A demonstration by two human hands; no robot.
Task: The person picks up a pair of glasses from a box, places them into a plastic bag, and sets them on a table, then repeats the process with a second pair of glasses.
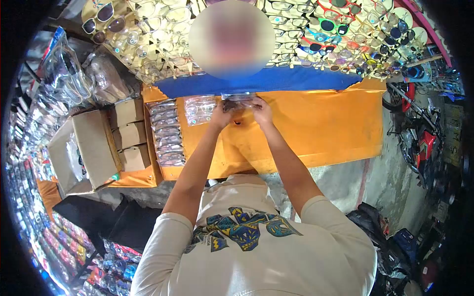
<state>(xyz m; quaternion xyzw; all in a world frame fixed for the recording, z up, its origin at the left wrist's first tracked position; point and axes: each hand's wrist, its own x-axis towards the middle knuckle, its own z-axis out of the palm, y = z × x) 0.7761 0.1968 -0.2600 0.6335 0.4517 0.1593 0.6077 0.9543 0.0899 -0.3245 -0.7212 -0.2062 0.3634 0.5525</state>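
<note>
we look down on an orange counter (321,128) that fills the middle of the frame, with a blue strip (276,81) along its far edge. above that, across the top of the frame, runs a rack of glasses (345,34), many pairs in rows, and a person stands behind it, upper centre. at left sit open cardboard boxes (94,148), and a column of bagged glasses (168,135) lies on the counter's left end. bikes (419,133) are parked at the right edge.

our two arms reach up the middle of the frame to a clear packet (239,102) at the counter's far side, just below the blue strip. the packet lies with its long axis left to right, straight ahead of us, and something dark shows inside it. the left hand (221,116) is closed on its left end and the right hand (262,111) on its right end, so both are equally near; the fingers pinch it from below. whether it rests on the cloth or is lifted we cannot tell.

just left of the left hand lies another clear packet, flat (199,108), apart from the one we hold. nothing stands between the hands and the blue strip.
</note>
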